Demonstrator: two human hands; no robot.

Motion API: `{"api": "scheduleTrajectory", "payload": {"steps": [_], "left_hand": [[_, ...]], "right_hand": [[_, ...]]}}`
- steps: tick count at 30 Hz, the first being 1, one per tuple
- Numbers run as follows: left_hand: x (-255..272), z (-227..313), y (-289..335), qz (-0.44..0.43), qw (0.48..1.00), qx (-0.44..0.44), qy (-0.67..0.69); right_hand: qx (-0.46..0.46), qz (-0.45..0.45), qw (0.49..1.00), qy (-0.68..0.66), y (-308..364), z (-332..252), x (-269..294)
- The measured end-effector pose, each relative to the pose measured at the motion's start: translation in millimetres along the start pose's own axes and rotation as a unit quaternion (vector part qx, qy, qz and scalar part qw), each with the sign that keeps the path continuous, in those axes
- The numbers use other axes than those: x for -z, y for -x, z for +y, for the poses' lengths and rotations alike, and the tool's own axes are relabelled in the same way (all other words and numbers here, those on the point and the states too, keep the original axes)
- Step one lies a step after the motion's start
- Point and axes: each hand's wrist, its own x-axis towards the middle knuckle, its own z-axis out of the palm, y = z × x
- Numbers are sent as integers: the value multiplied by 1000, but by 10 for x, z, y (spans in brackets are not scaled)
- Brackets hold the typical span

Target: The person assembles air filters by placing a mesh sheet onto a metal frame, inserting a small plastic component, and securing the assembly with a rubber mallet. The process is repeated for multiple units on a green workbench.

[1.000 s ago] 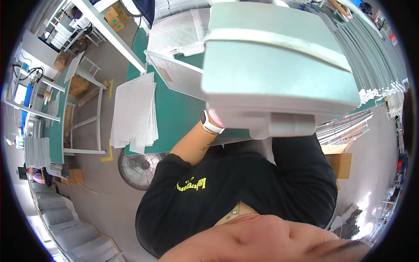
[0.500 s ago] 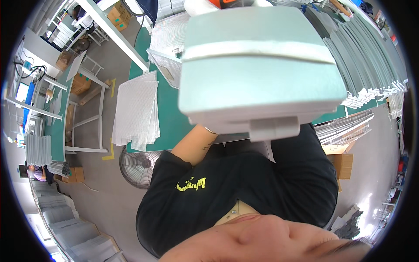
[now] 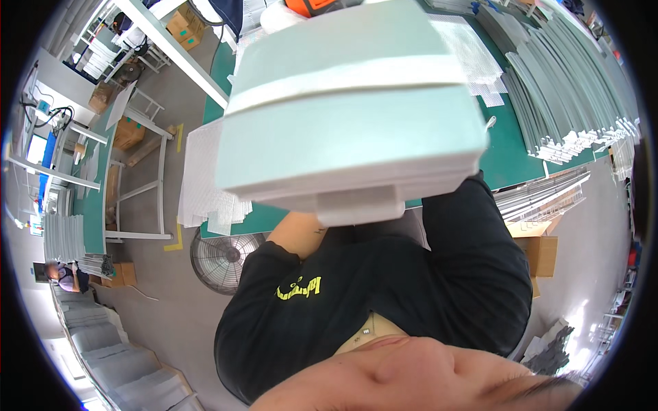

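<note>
A large pale blue-green box-like thing with a white band across it fills the upper middle, close in front of me. It hides both of my hands. My bare left forearm runs up behind its lower edge, and my right arm in its black sleeve passes behind its right corner. Beyond the far edge show an orange and dark thing, perhaps a tool, and a rounded white shape beside it. Whether that white shape is a gloved hand I cannot tell.
Thin white mesh sheets lie on the green table at left, with more at far right. Long grey pleated strips are stacked on its right side. A floor fan and a cardboard box stand near me.
The pale box-like thing has shifted left in the view, uncovering mesh sheets and green tabletop on the right. The orange thing has also moved left. My forearm is slightly lower.
</note>
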Motion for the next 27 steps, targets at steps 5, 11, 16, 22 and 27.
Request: {"api": "scheduleTrajectory", "payload": {"steps": [5,11,16,22,27], "left_hand": [[-20,-32,20,-6,1000,2,5],[19,-29,-12,-9,1000,6,22],[-73,-175,-58,4,997,21,74],[-114,-302,-134,51,953,52,293],[79,-267,-88,77,977,-76,-182]], "right_hand": [[115,173,945,-252,-173,40,-407],[35,204,895,-395,-63,196,-557],[-48,174,952,-246,30,172,-486],[-131,137,964,-185,-5,89,-182],[-176,185,930,-266,-378,70,-27]]}}
